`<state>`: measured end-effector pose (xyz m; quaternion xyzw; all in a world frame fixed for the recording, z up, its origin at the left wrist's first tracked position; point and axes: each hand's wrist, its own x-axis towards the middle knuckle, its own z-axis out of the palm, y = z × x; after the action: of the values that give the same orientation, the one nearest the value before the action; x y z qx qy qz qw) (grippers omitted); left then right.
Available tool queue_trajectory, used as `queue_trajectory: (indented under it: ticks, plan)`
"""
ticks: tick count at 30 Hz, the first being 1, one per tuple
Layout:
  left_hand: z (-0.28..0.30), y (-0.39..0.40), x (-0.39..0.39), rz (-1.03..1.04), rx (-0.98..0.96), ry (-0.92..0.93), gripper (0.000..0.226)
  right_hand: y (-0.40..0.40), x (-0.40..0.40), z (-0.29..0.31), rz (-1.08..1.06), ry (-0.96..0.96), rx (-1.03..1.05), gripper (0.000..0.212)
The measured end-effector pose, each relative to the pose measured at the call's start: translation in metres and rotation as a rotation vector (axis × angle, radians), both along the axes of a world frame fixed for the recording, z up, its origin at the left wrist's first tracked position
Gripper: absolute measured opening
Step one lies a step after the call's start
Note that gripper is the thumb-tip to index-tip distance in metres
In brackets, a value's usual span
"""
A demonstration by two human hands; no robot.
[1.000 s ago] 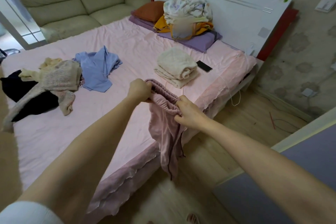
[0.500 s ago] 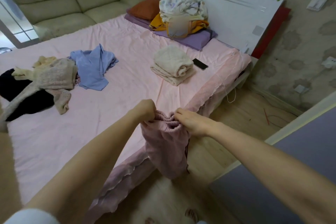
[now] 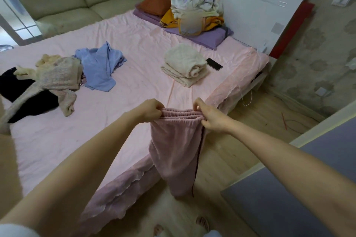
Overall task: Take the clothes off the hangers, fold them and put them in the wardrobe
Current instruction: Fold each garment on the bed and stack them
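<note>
- a pair of pink trousers (image 3: pixel 176 152) is held up by the elastic waistband over the near right corner of the bed (image 3: pixel 134 90); the legs hang down past the bed's edge toward the wooden floor (image 3: pixel 231 152).
- the left hand (image 3: pixel 149 110) is clenched on the waistband's left end, and the right hand (image 3: pixel 209 116) pinches its right end, so the band is stretched flat between the two hands.
- a folded cream garment (image 3: pixel 185 63) is seen near the bed's right edge, with a phone (image 3: pixel 214 64) just beside it.
- unfolded clothes are heaped near the left edge: a blue shirt (image 3: pixel 101 67), a knitted cream sweater (image 3: pixel 55 77) and a black garment (image 3: pixel 25 100).
- no hanger can be made out on the trousers.
- the risks are judged as follows: the hems could brush the floor if the trousers are lowered before being swung over the mattress; the legs could twist and give a crooked fold if one end of the waistband slips; the phone could be knocked off if the fabric is laid too close to the right edge.
</note>
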<state>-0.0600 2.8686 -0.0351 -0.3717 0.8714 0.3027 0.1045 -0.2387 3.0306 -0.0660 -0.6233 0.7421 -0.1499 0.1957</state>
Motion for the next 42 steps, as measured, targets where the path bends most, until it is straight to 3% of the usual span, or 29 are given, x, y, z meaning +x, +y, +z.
queue_trajectory:
  ticks: [2, 6, 9, 14, 19, 21, 23, 25, 29, 33, 35, 38, 40, 42]
  plan:
    - [0.013, 0.007, -0.006, -0.037, -0.039, 0.017, 0.022, -0.007, -0.001, 0.009, -0.017, 0.085, 0.032, 0.042]
    - [0.027, 0.01, -0.013, 0.059, -0.181, 0.214, 0.018, -0.009, 0.001, 0.017, -0.171, 0.184, -0.232, 0.046]
    - [0.005, 0.022, -0.009, 0.017, -0.102, -0.007, 0.023, 0.002, 0.019, -0.009, -0.065, 0.195, -0.035, 0.027]
    - [0.009, 0.004, -0.016, 0.105, -0.023, 0.052, 0.026, -0.011, -0.005, -0.002, -0.151, 0.171, -0.066, 0.023]
    - [-0.006, 0.017, -0.017, 0.109, -0.02, -0.072, 0.023, -0.01, -0.001, -0.014, -0.1, 0.199, 0.127, 0.017]
    - [-0.005, 0.005, -0.018, 0.205, 0.025, 0.021, 0.022, -0.021, -0.004, -0.003, -0.145, 0.251, 0.042, 0.016]
    - [0.001, -0.008, -0.008, 0.282, 0.198, 0.151, 0.019, -0.025, -0.009, 0.009, -0.16, 0.293, -0.087, 0.016]
    - [0.01, -0.016, 0.004, 0.217, 0.254, 0.238, 0.018, -0.029, -0.012, 0.017, -0.179, 0.22, -0.166, 0.016]
    - [0.031, -0.018, 0.028, 0.091, 0.211, 0.318, 0.028, -0.055, -0.006, 0.032, -0.319, -0.136, -0.356, 0.011]
    - [0.04, -0.012, 0.048, 0.154, -0.068, 0.436, 0.017, -0.082, 0.015, 0.042, -0.422, -0.403, -0.526, 0.02]
    - [0.044, -0.007, 0.061, 0.322, -0.073, 0.641, 0.019, -0.097, 0.03, 0.052, -0.413, -0.452, -0.62, 0.029]
    - [0.051, -0.003, 0.074, 0.563, 0.165, 1.042, 0.036, -0.119, 0.049, 0.069, -0.333, -0.533, -0.701, 0.032]
    - [0.059, -0.005, 0.08, 0.698, 0.004, 1.17, 0.03, -0.134, 0.062, 0.079, -0.234, -0.551, -0.739, 0.033]
    - [0.067, -0.012, 0.085, 0.723, -0.258, 1.15, 0.02, -0.148, 0.072, 0.084, -0.165, -0.515, -0.793, 0.035]
